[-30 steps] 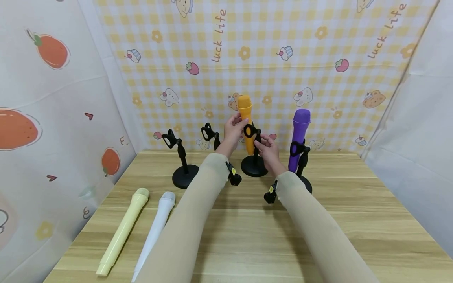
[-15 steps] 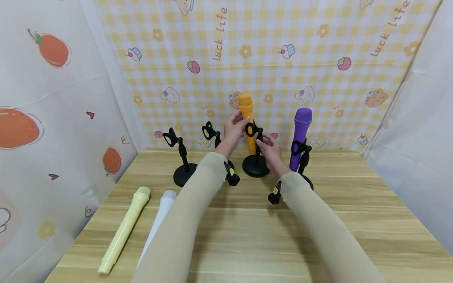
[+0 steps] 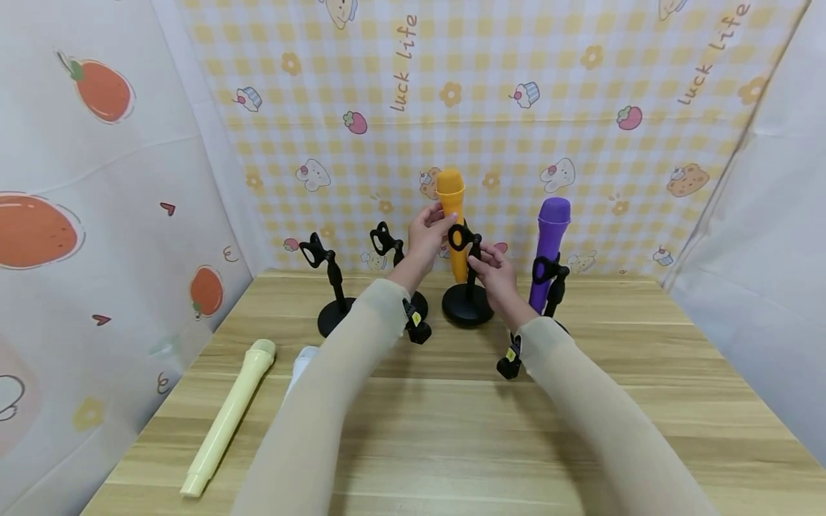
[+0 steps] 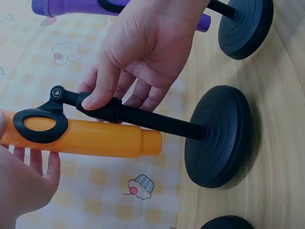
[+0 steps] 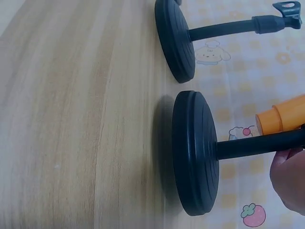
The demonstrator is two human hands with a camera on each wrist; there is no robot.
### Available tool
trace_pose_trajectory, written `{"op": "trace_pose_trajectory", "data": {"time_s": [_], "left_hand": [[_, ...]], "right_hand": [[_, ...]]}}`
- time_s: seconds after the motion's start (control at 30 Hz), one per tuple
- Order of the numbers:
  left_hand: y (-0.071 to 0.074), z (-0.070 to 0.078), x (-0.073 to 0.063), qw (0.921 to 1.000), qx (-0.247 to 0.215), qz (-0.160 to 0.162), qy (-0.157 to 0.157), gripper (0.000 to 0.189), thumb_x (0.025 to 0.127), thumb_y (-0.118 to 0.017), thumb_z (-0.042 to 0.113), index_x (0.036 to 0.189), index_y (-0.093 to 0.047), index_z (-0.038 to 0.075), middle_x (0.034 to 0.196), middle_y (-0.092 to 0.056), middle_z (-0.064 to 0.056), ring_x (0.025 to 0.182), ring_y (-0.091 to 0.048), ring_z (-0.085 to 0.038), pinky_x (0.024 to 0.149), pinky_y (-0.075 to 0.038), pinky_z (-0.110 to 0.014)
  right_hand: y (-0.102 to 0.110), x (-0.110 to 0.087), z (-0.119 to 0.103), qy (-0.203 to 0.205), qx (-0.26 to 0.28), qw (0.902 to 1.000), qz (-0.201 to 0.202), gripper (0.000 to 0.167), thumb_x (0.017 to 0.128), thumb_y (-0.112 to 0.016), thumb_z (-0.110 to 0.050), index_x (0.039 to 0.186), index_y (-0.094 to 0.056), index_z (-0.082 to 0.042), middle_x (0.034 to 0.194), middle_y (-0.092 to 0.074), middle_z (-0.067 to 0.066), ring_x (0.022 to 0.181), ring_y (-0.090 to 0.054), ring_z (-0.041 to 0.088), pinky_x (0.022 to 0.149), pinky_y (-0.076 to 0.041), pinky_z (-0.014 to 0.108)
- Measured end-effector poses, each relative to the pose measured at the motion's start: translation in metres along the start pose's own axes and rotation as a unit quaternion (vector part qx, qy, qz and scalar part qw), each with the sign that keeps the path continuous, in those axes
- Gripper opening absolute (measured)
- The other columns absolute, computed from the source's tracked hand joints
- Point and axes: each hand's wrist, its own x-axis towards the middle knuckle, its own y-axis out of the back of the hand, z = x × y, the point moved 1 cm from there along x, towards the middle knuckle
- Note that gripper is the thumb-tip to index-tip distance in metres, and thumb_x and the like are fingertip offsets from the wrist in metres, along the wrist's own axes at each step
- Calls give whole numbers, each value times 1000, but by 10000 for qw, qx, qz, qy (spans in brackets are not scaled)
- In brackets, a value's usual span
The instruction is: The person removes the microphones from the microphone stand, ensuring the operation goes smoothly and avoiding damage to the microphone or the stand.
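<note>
Almost upright, the orange microphone is held above the worktop, beside the pole of a black stand. Its head is pointed up, its long axis leaned slightly left. The body is gripped by the left hand's fingers; the pole is pinched by the right hand's. In the left wrist view the head is cut off. Whether the body is fully encircled by the clip cannot be told.
</note>
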Motion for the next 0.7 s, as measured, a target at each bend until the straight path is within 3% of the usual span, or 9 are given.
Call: {"op": "trace_pose_trajectory", "data": {"time_s": [0.33, 0.7], "left_hand": [[6, 11, -11, 10000, 44, -57, -17, 41, 88, -74, 26, 125, -62, 14, 113, -63, -2, 100, -62, -18, 85, -53, -33], [13, 21, -25, 9997, -177, -132, -62, 42, 88, -75, 24, 126, -62, 15, 115, -64, -2, 103, -62, -19, 90, -51, -40]], "right_hand": [[-4, -12, -6, -106, -10, 9998, -155, 34, 91, -68, -4, 123, -56, -8, 100, -64, 0, 92, -63, 15, 82, -48, 28], [-9, -30, -15, -119, -136, 9989, -427, 30, 92, -66, -4, 120, -58, -11, 106, -62, 3, 98, -62, 18, 93, -46, 35]]}}
